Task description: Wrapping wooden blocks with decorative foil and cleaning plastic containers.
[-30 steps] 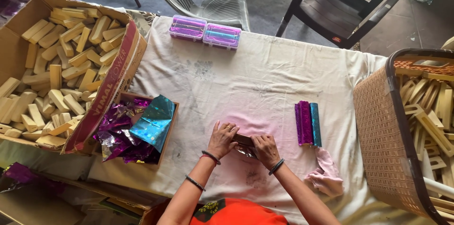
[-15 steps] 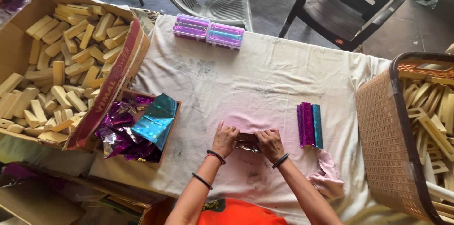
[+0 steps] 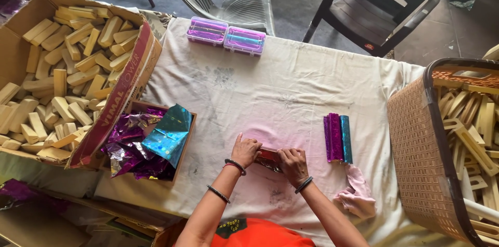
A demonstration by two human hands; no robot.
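Wrapping step under way — both hands press a red foil-covered bar (image 3: 268, 156) flat on the desk (image 3: 291, 91), just left of three finished bars (image 3: 338, 138). Left hand (image 3: 245, 150) and right hand (image 3: 292, 164): each grip clamped on the bar ends, wrists low, forearms converging. Next move likely calls for firm, even folding.

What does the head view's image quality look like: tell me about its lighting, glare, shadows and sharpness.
Head view: soft, even daylight, with no hard shadows on the white cloth; glare glints off the crumpled foil sheets and the wrapped blocks; focus is sharp across the table; the left hand and right hand hide most of the piece they hold; wide-angle stretch shows at the basket edge.
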